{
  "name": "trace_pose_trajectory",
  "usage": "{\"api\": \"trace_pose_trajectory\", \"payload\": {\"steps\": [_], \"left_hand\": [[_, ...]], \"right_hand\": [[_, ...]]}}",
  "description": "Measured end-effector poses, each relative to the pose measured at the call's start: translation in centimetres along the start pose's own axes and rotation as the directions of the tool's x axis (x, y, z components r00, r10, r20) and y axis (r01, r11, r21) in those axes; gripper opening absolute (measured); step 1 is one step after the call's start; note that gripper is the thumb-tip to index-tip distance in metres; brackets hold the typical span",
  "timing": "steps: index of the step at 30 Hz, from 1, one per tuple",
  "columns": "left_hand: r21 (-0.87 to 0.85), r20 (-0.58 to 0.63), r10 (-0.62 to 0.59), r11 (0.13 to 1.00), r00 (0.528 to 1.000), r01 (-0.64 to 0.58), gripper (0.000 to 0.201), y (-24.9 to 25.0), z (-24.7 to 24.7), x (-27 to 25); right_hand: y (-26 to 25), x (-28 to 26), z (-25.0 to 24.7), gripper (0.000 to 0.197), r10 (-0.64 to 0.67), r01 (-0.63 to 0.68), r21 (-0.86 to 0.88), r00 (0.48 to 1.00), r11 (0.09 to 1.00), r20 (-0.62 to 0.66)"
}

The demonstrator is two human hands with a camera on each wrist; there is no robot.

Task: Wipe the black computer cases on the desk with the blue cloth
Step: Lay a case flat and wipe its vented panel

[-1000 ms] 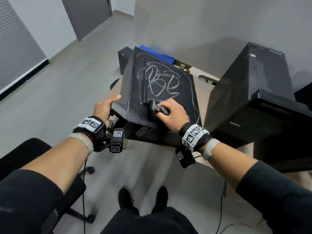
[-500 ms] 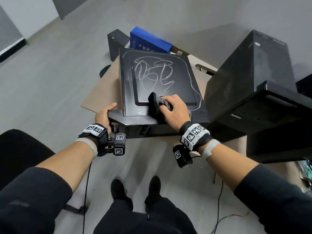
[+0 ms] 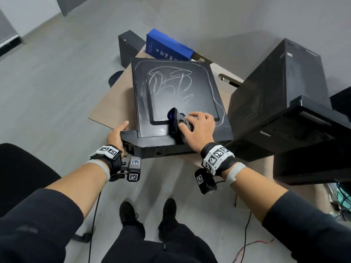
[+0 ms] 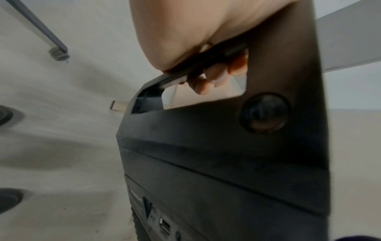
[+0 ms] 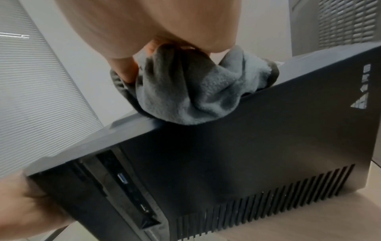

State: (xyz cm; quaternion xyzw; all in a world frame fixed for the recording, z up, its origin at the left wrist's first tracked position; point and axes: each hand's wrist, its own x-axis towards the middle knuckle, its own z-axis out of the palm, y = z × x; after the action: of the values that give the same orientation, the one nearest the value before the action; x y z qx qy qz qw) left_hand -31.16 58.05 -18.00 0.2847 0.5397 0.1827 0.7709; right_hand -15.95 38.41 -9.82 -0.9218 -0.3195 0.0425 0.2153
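A black computer case (image 3: 176, 95) lies flat on the desk (image 3: 110, 109), its dusty top panel scrawled with pale streaks. My right hand (image 3: 195, 128) grips a bunched grey-blue cloth (image 3: 177, 120) and presses it on the panel's near edge; the right wrist view shows the cloth (image 5: 185, 91) draped over the case's top edge (image 5: 206, 146). My left hand (image 3: 115, 135) holds the case's near left corner, its fingers (image 4: 210, 76) curled through the carry handle (image 4: 185, 76). A second, taller black case (image 3: 275, 103) stands to the right.
A blue box (image 3: 167, 48) and a small black box (image 3: 129, 46) stand behind the flat case. A black office chair (image 3: 20, 168) is at my left. Cables (image 3: 247, 243) trail on the grey floor by my shoes (image 3: 148, 213).
The case has gone from tilted up on its side to lying flat on the desk. My right hand with the cloth stays at the near edge; the left hand still holds the corner.
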Motion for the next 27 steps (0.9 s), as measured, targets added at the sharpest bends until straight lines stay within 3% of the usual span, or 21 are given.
{"api": "trace_pose_trajectory", "payload": {"steps": [4, 7, 12, 15, 17, 19, 22, 25, 27], "left_hand": [[0.012, -0.015, 0.04, 0.999, 0.999, -0.04, 0.016, 0.0, -0.3, 0.4], [0.14, 0.015, 0.012, 0.99, 1.0, -0.014, 0.026, 0.5, -0.3, 0.2], [0.291, 0.129, -0.106, 0.955, 0.986, 0.065, 0.045, 1.9, 0.2, 0.4], [0.289, 0.098, -0.067, 0.957, 0.993, 0.036, 0.038, 2.4, 1.4, 0.3], [0.345, 0.025, 0.029, 0.938, 0.999, -0.036, 0.043, 2.5, 2.0, 0.6], [0.491, -0.041, 0.114, 0.867, 0.993, -0.08, 0.054, 2.3, 2.2, 1.3], [0.697, -0.075, 0.193, 0.711, 0.978, -0.087, 0.072, 2.2, 2.5, 0.7], [0.836, -0.029, 0.296, 0.531, 0.955, -0.139, 0.059, 1.8, 2.8, 0.4], [0.852, -0.017, 0.309, 0.502, 0.951, -0.148, 0.055, 1.5, 3.1, 0.3]], "right_hand": [[-0.5, -0.6, 0.4, 0.04, -0.032, 0.033, 0.139, 0.999, 0.99, -0.004], [-1.1, -0.6, 1.0, 0.027, -0.019, 0.01, 0.302, 0.999, 0.953, 0.026], [-2.4, -0.9, 3.6, 0.033, -0.199, 0.189, 0.133, 0.978, 0.973, 0.067], [-5.7, -2.1, 5.8, 0.028, -0.412, 0.4, 0.114, 0.905, 0.909, 0.111], [-7.5, -2.4, 6.7, 0.026, -0.464, 0.454, 0.099, 0.875, 0.886, 0.142], [-6.8, -2.2, 6.6, 0.024, -0.462, 0.449, 0.116, 0.876, 0.886, 0.14], [-1.4, -2.2, 4.7, 0.025, -0.446, 0.432, 0.131, 0.889, 0.893, 0.108], [6.4, -1.5, 1.3, 0.026, -0.295, 0.292, 0.063, 0.955, 0.954, 0.028], [10.3, -0.4, -0.9, 0.026, -0.129, 0.129, 0.01, 0.992, 0.992, 0.008]]}}
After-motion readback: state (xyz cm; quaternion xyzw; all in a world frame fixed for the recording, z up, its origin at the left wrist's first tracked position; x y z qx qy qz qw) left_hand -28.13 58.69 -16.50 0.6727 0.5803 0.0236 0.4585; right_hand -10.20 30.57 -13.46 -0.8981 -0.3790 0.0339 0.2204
